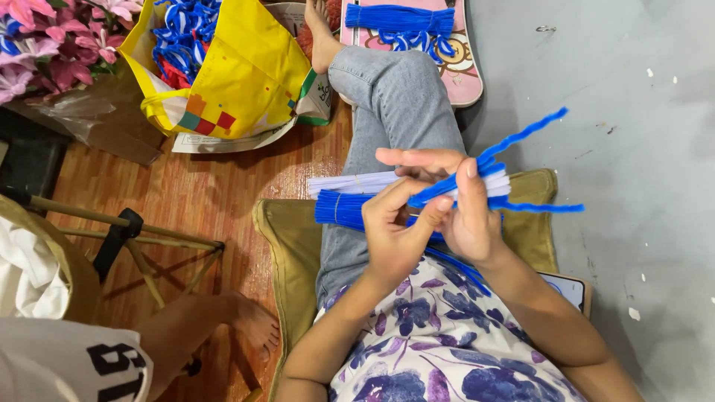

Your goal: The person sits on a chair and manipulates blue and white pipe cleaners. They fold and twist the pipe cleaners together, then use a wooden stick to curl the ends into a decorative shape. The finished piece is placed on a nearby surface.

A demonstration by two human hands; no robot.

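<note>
Both my hands meet over my lap and pinch a few blue pipe cleaners whose ends fan out to the right. My left hand grips them from below with thumb and fingers closed. My right hand clasps them from above, its index finger stretched out to the left. Under the hands, across my jeans leg, lie a bundle of blue pipe cleaners and a bundle of white pipe cleaners.
I sit on an olive cushion. A yellow bag holds bent blue pipe cleaners. A pink board carries another blue bundle. Pink artificial flowers stand far left. Another person's foot and a phone lie nearby.
</note>
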